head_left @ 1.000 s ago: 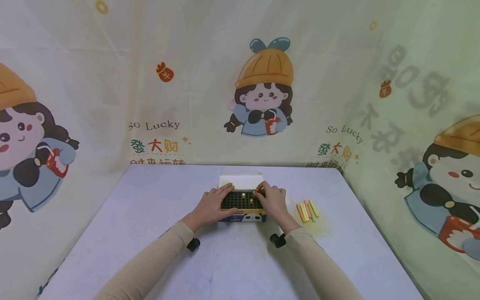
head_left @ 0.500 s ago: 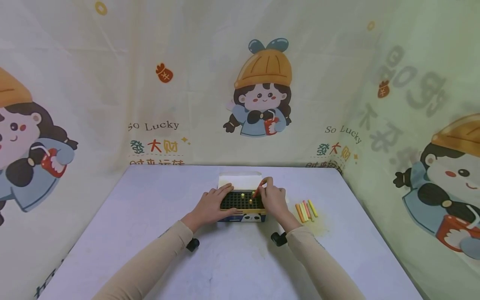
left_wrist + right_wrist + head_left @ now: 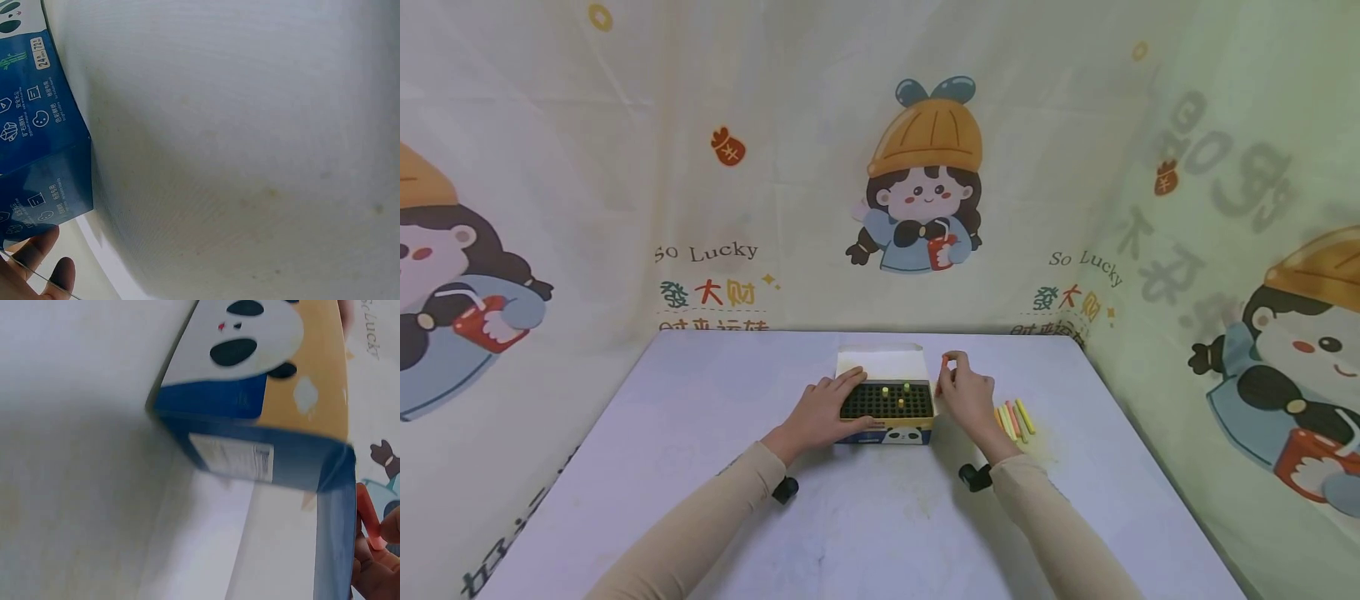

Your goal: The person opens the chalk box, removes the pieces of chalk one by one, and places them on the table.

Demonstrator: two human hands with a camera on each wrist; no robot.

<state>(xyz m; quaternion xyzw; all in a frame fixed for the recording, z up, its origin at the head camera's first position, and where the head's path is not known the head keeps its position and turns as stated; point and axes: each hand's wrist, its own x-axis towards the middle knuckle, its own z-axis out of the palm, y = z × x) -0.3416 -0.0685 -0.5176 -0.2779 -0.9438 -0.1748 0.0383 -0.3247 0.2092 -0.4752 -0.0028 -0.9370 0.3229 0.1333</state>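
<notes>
A chalk box [image 3: 904,436] with a panda print stands on the table, its black grid of holes facing up. My left hand [image 3: 820,414] grips its left end, thumb along the front and fingers toward the back. Two yellowish chalk sticks [image 3: 885,392] and an orange one [image 3: 901,403] poke up from the grid. Just right of the box, my right hand [image 3: 968,400] pinches a red chalk stick [image 3: 369,515], which is apart from the grid. The left wrist view shows the blue side of the box [image 3: 44,125] and some of the left fingers [image 3: 37,250].
Several loose chalk sticks [image 3: 1017,421] lie to the right, partly behind my right wrist, with yellowish dust around them. The white lid flap [image 3: 883,361] is folded back behind the box. A printed curtain [image 3: 805,167] hangs beyond the table [image 3: 850,517].
My right hand has drawn the red chalk stick up out of the grid and carried it right, off the box. The left hand stays on the box.
</notes>
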